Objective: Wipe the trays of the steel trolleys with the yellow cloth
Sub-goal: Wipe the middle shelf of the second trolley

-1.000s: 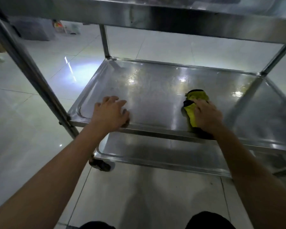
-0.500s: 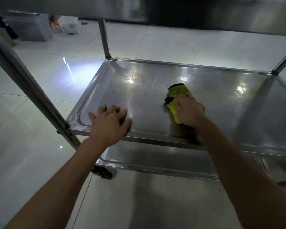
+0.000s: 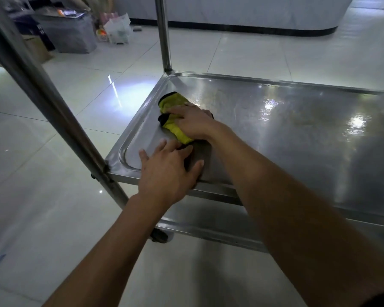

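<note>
Trays of the steel trolley are being wiped, and the work is sitting at the left end of the middle tray (image 3: 297, 134). Furthest left, a slanting trolley post (image 3: 53, 111) is crowding that corner, with bins and bags (image 3: 71, 34) lying well apart on the floor behind. The left hand (image 3: 169, 171) is lying open and flat, fingers spread, over the near rim, bracing. Just beyond it the right hand (image 3: 193, 122) is pressing down on the bunched yellow cloth (image 3: 173, 107), gripping it against the tray near the left wall. Rightward, the broad steel is gleaming wet in patches, so I judge much is covered; the lower tray (image 3: 208, 224) is seemingly waiting, partly hidden beneath.
</note>
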`<state>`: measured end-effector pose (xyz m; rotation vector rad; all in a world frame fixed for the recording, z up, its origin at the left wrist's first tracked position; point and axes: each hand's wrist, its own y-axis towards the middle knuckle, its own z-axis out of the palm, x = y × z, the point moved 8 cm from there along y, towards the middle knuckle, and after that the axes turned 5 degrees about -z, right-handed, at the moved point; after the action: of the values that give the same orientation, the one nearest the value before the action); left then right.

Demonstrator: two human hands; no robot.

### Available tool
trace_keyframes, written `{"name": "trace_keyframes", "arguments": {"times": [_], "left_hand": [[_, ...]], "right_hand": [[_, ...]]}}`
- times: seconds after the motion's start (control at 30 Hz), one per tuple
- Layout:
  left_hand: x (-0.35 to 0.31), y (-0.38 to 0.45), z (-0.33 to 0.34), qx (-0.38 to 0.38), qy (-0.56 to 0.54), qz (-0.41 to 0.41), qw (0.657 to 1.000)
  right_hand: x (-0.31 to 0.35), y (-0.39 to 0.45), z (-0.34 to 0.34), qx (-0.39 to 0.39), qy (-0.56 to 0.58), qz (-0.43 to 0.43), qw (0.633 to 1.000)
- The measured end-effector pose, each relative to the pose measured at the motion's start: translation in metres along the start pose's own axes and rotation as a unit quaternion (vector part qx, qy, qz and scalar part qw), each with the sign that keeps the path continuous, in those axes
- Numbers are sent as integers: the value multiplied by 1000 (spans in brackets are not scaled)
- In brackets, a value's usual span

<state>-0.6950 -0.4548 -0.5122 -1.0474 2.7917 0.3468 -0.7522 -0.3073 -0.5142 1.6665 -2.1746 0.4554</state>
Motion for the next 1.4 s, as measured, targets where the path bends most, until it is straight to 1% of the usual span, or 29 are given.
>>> {"name": "trace_keyframes", "arguments": {"times": [0.17,0.27,0.43,0.53,0.6,0.7,0.77,0.83,1.03,1.17,1.27,1.33,1.4], "left_hand": [[-1,1,-4,5,0,-3,1000],[-5,1,-8,8,-8,-7,1000],[-10,12,-9,41,8,9,999],[0,32,-21,23,-28,-13,999],[14,42,-27,5,4,-31,1000],[29,44,-24,16,64,-38,997],[27,38,-20,8,74,-28,997],[21,32,-17,-2,87,-16,996],[19,25,-21,0,76,-15,997],[16,26,-19,-8,74,-7,997],[15,28,-16,-26,27,-25,999],[13,28,-15,-30,14,-41,999],[9,28,-15,-33,22,-41,998]], "right_hand": [[5,-11,-5,-48,-11,0,999],[4,-21,-8,-58,-19,12,998],[-14,-42,-15,-72,-22,59,995],[-32,-62,-22,-82,-25,75,993],[-50,-78,-30,-97,-27,88,991],[-79,-107,-41,-125,-29,124,984],[-90,-118,-46,-134,-40,140,980],[-93,-121,-46,-127,-54,145,980],[-72,-95,-39,-76,-61,105,990],[-34,-53,-26,-45,-67,42,996],[2,-14,-8,-22,-67,-8,998],[18,2,1,-13,-57,-27,998],[21,8,3,-11,-42,-36,998]]}}
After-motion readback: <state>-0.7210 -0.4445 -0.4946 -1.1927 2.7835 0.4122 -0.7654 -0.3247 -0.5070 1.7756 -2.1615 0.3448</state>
